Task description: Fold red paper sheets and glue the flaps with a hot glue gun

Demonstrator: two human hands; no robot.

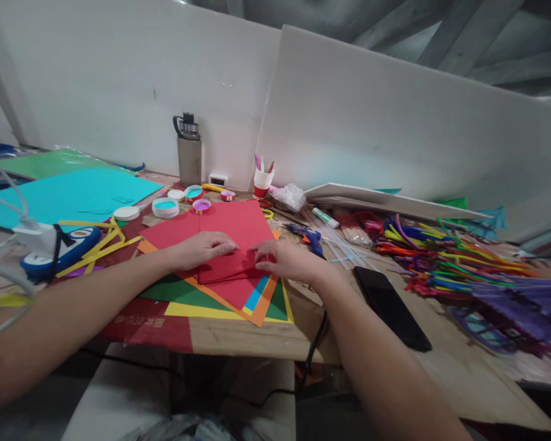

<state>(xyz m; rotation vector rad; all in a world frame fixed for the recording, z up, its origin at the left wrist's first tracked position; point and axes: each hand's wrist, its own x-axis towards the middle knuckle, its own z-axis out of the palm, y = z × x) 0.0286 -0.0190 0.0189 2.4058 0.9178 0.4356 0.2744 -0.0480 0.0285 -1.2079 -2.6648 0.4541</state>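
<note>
In the head view, the left forearm reaches in from the lower left, the left hand [204, 250] resting palm down on the smooth red paper sheet [234, 222], its grip relaxed. The right hand [274, 256] angles inward at the sheet's right side, fingers curled; whether its grip pinches paper, I cannot tell. The sheet lies above a dark green paper sheet [172, 290] on the brown worktop [252, 340].

Red paper [237, 220] partly hidden behind right hand [284, 260], fingertip contact unclear
</note>
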